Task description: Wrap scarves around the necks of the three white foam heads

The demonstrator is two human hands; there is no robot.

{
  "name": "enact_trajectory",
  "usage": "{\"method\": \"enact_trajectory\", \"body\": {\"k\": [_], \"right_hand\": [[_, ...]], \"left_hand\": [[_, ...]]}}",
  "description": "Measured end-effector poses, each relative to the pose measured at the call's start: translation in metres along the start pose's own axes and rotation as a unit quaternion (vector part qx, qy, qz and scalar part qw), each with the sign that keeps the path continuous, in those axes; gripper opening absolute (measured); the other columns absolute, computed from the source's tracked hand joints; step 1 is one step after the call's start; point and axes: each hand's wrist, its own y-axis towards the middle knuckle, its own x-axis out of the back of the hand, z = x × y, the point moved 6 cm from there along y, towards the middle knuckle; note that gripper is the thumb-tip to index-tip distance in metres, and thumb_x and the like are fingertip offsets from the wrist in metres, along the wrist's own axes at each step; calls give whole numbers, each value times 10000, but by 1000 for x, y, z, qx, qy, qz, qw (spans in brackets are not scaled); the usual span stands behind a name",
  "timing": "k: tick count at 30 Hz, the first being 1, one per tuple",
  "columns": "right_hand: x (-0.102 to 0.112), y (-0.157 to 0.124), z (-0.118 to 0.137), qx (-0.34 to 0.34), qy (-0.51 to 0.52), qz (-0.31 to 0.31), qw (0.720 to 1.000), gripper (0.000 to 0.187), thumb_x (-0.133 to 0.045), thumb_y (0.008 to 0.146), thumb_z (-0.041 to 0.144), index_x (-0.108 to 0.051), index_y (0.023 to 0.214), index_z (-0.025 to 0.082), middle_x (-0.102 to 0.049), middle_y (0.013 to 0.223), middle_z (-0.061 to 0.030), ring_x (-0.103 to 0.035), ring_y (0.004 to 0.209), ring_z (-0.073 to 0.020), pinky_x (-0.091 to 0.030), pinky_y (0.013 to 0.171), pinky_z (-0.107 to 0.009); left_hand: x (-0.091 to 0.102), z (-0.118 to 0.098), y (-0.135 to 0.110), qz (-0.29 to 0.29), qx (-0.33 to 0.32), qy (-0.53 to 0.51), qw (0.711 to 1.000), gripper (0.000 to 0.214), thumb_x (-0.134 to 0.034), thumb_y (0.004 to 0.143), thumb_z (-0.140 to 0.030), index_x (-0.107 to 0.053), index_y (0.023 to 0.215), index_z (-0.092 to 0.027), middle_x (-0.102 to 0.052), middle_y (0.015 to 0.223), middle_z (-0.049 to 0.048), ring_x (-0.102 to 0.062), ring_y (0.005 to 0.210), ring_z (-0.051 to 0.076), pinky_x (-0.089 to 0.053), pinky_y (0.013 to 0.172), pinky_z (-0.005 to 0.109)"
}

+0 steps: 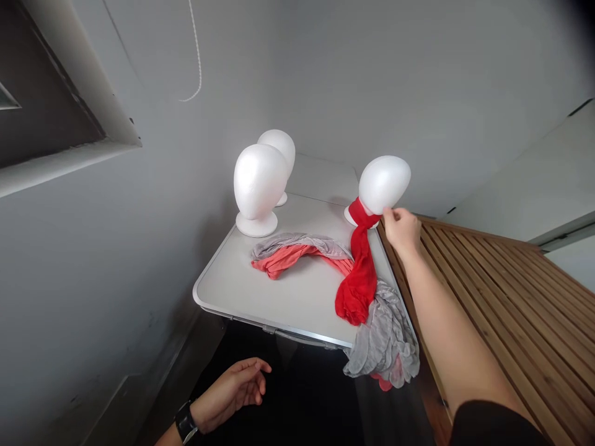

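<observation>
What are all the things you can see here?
table: one, white, against the wall
foam heads: three, white, standing on the table
red scarf: one, red, around the right head's neck, hanging down
grey scarf: one, grey, across the table, bunched over its near edge
pink scarf: one, coral pink, under the grey one
wooden slats: one panel, brown, right of the table
left hand: one, open, below the table, black watch on wrist
right hand: one, fingertips at the red scarf
</observation>
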Motion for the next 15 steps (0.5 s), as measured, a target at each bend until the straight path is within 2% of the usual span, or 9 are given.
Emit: {"method": "enact_trajectory", "body": {"k": [2, 3, 5, 7, 9, 12, 15], "right_hand": [[-14, -33, -11, -31, -73, 140, 987, 697, -381, 998, 743, -742, 942, 149, -734, 1052, -249, -692, 1124, -411, -507, 1012, -510], [-23, -48, -17, -51, -107, 195, 974, 733, -414, 966, 793, -751, 917, 144, -736, 1064, -269, -696, 1129, -426, -515, 992, -514], [-40, -69, -24, -88, -142, 258, 952, 740, -547, 886, 834, -763, 950, 129, -723, 1154, -300, -684, 1182, -445, -518, 987, -521], [-55, -74, -25, -123, -103, 284, 945, 674, -747, 775, 773, -763, 951, 123, -716, 1190, -297, -659, 1232, -447, -521, 990, -505], [-65, -68, -23, -148, -20, 300, 942, 536, -878, 696, 625, -748, 861, 133, -742, 1086, -247, -664, 1209, -416, -540, 947, -438], [-63, -47, -16, -168, 89, 317, 929, 306, -891, 710, 388, -697, 736, 152, -720, 809, -128, -711, 994, -307, -545, 786, -306], [-50, -27, -8, -197, 198, 319, 906, 195, -816, 785, 291, -677, 782, 155, -664, 688, -59, -673, 739, -207, -520, 633, -255]], "left_hand": [[-1, 0, 2, 3, 8, -4, 1000, 463, -741, 945, -576, -743, 1106, -142, -693, 857, 64, -646, 707, 129, -488, 747, 272], [-2, 1, 4, 4, 12, -6, 1000, 464, -752, 936, -578, -741, 1096, -143, -689, 851, 60, -643, 704, 129, -496, 754, 280], [-4, 2, 8, 5, 24, -5, 1000, 469, -772, 917, -583, -735, 1079, -145, -685, 836, 53, -634, 683, 125, -506, 754, 290], [-4, 5, 11, 1, 34, 1, 999, 473, -788, 901, -586, -728, 1065, -146, -684, 821, 49, -623, 655, 119, -509, 737, 290], [-2, 8, 13, -3, 36, 3, 999, 469, -798, 894, -579, -724, 1060, -146, -685, 817, 50, -620, 641, 117, -511, 726, 292], [3, 9, 12, -4, 17, -16, 1000, 439, -788, 915, -553, -726, 1070, -147, -682, 823, 53, -621, 647, 120, -525, 746, 307], [8, 8, 9, 1, -8, -50, 999, 410, -729, 968, -538, -730, 1102, -151, -674, 831, 56, -621, 663, 126, -531, 764, 323]]}}
